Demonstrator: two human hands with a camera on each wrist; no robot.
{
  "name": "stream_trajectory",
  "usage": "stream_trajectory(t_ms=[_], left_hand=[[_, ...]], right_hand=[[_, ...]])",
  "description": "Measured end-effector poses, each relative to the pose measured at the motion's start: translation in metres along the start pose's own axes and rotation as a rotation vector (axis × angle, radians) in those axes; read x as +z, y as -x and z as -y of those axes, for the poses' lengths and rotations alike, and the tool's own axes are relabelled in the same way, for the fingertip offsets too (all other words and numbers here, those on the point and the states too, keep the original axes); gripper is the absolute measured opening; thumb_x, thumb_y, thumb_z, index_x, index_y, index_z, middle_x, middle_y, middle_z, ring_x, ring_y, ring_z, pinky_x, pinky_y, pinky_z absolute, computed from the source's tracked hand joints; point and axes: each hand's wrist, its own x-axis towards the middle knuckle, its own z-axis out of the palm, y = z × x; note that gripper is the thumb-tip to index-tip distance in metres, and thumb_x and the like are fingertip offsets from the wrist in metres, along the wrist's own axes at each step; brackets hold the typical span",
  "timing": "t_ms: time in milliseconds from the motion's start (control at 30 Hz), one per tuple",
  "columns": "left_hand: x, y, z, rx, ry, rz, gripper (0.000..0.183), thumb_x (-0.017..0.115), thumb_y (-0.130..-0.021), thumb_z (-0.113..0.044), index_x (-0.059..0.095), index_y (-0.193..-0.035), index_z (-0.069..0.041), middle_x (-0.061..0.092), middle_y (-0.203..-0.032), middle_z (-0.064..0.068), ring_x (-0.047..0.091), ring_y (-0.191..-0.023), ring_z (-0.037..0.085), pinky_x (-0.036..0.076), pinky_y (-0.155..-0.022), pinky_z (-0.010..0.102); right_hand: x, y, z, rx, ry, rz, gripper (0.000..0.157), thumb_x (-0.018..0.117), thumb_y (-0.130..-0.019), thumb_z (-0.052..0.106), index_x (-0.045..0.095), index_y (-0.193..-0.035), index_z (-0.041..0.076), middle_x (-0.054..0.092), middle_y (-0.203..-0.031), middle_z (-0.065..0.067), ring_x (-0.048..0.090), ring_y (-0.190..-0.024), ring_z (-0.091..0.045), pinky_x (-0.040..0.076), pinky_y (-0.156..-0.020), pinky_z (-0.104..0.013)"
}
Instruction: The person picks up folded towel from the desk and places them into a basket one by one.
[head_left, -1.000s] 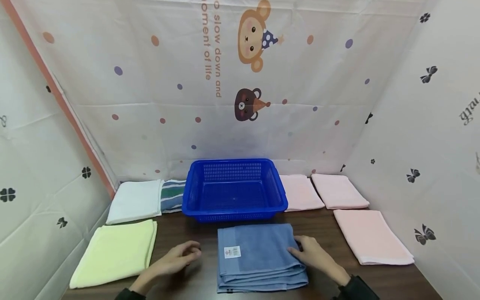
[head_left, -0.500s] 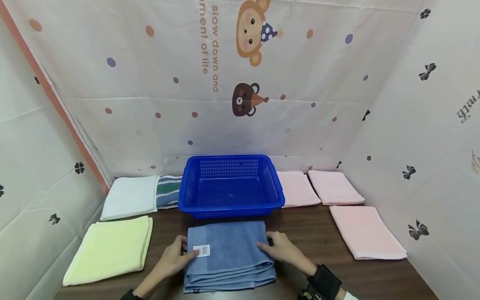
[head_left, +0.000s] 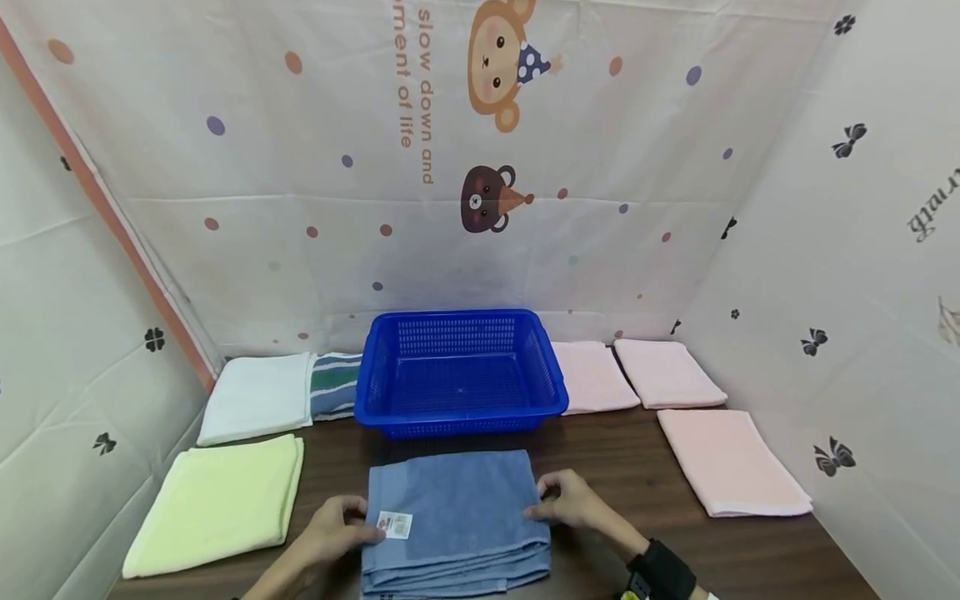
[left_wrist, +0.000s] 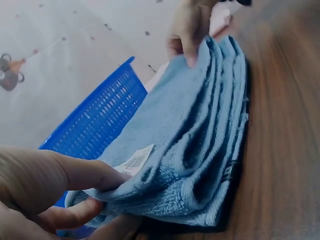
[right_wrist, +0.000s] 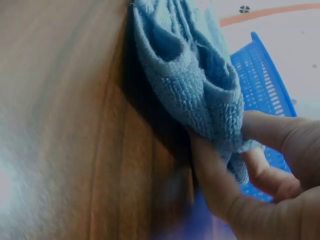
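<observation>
A blue towel [head_left: 461, 500], folded into a layered rectangle with a white tag [head_left: 395, 525] near its left side, lies between both hands. My left hand [head_left: 330, 531] pinches its left edge, thumb on top beside the tag and fingers under the layers, as the left wrist view shows. At the opposite edge my right hand [head_left: 572, 500] grips the towel, with thumb above and fingers beneath. In the right wrist view the folded layers [right_wrist: 195, 85] hang in loops between the fingers and thumb [right_wrist: 270, 130]. Dark shadow runs under the towel's lower edge.
Behind the towel stands a blue plastic basket [head_left: 461, 387]. On the left lie a yellow towel [head_left: 217, 504], a white towel [head_left: 258, 398] and a striped towel [head_left: 336, 385]. Several pink towels [head_left: 735, 462] lie on the right of the brown table [head_left: 637, 467]. Printed cloth [head_left: 420, 258] walls the back and sides.
The blue towel has shifted left with my right hand on it, then slightly toward me. My left hand, apart from it at first, has come to grip its left edge.
</observation>
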Motion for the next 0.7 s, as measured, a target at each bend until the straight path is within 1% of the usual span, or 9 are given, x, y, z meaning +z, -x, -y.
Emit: stream_trajectory(t_ms=[33, 100, 200, 267, 333, 367, 467, 567, 700], left_hand=[[-0.002, 0.0, 0.002, -0.019, 0.054, 0.022, 0.024, 0.078, -0.079, -0.002, 0.059, -0.092, 0.003, 0.061, -0.078, 0.001, 0.056, -0.073, 0.013, 0.047, -0.064, 0.025], [-0.002, 0.0, 0.002, -0.078, 0.155, 0.034, 0.034, 0.077, -0.08, -0.002, 0.053, -0.103, 0.006, 0.066, -0.086, 0.007, 0.061, -0.077, 0.014, 0.055, -0.068, 0.029], [-0.001, -0.001, 0.001, -0.188, 0.287, 0.039, 0.051, 0.077, -0.087, -0.013, 0.045, -0.119, 0.011, 0.069, -0.097, 0.016, 0.069, -0.083, 0.018, 0.062, -0.075, 0.037], [-0.001, -0.001, 0.0, -0.261, 0.341, 0.044, 0.062, 0.076, -0.091, -0.024, 0.042, -0.126, 0.015, 0.071, -0.1, 0.017, 0.072, -0.085, 0.019, 0.063, -0.078, 0.041], [-0.002, -0.002, 0.001, -0.301, 0.357, 0.071, 0.068, 0.075, -0.093, -0.031, 0.044, -0.129, 0.018, 0.072, -0.1, 0.014, 0.073, -0.085, 0.018, 0.064, -0.08, 0.041], [-0.002, -0.002, 0.001, -0.3, 0.354, 0.085, 0.069, 0.074, -0.094, -0.031, 0.044, -0.13, 0.02, 0.073, -0.099, 0.014, 0.074, -0.085, 0.017, 0.064, -0.08, 0.04], [-0.001, -0.005, 0.001, -0.301, 0.331, 0.066, 0.071, 0.075, -0.093, -0.028, 0.044, -0.133, 0.021, 0.073, -0.1, 0.013, 0.072, -0.085, 0.016, 0.064, -0.078, 0.04], [-0.002, -0.004, -0.002, -0.271, 0.327, 0.058, 0.075, 0.076, -0.091, -0.024, 0.04, -0.137, 0.023, 0.074, -0.103, 0.012, 0.072, -0.088, 0.017, 0.064, -0.079, 0.041], [-0.013, 0.005, -0.01, -0.215, 0.349, 0.091, 0.081, 0.076, -0.089, -0.021, 0.034, -0.142, 0.024, 0.074, -0.108, 0.01, 0.07, -0.097, 0.019, 0.063, -0.083, 0.045]], right_hand=[[0.001, 0.001, 0.001, 0.034, -0.029, -0.004, 0.026, 0.079, -0.088, 0.012, 0.061, -0.095, -0.006, 0.061, -0.081, 0.0, 0.057, -0.073, -0.009, 0.05, -0.061, -0.024], [0.003, 0.001, 0.004, 0.1, -0.09, -0.014, 0.04, 0.076, -0.092, 0.017, 0.058, -0.115, -0.01, 0.066, -0.09, -0.007, 0.063, -0.079, -0.012, 0.058, -0.065, -0.03], [0.005, 0.001, 0.006, 0.189, -0.2, 0.001, 0.064, 0.067, -0.099, 0.029, 0.043, -0.137, -0.015, 0.067, -0.107, -0.017, 0.069, -0.088, -0.016, 0.063, -0.073, -0.038], [0.005, -0.001, 0.005, 0.23, -0.276, 0.033, 0.069, 0.064, -0.101, 0.035, 0.042, -0.14, -0.017, 0.068, -0.111, -0.016, 0.07, -0.09, -0.016, 0.064, -0.077, -0.037], [0.005, -0.003, 0.003, 0.255, -0.328, 0.085, 0.065, 0.064, -0.101, 0.038, 0.051, -0.136, -0.015, 0.071, -0.11, -0.012, 0.071, -0.091, -0.014, 0.063, -0.078, -0.034], [0.005, -0.004, 0.003, 0.262, -0.334, 0.107, 0.061, 0.064, -0.1, 0.039, 0.056, -0.131, -0.013, 0.073, -0.106, -0.007, 0.07, -0.09, -0.012, 0.062, -0.077, -0.032], [0.007, -0.006, 0.003, 0.241, -0.344, 0.145, 0.049, 0.066, -0.099, 0.035, 0.064, -0.126, -0.006, 0.076, -0.095, 0.0, 0.071, -0.084, -0.009, 0.061, -0.072, -0.028], [0.008, -0.005, 0.007, 0.203, -0.342, 0.139, 0.049, 0.068, -0.098, 0.028, 0.06, -0.132, -0.007, 0.078, -0.098, -0.004, 0.074, -0.084, -0.013, 0.063, -0.07, -0.031], [0.001, 0.002, 0.022, 0.145, -0.353, 0.131, 0.058, 0.07, -0.097, 0.022, 0.051, -0.143, -0.007, 0.078, -0.103, -0.011, 0.076, -0.088, -0.018, 0.064, -0.072, -0.036]])
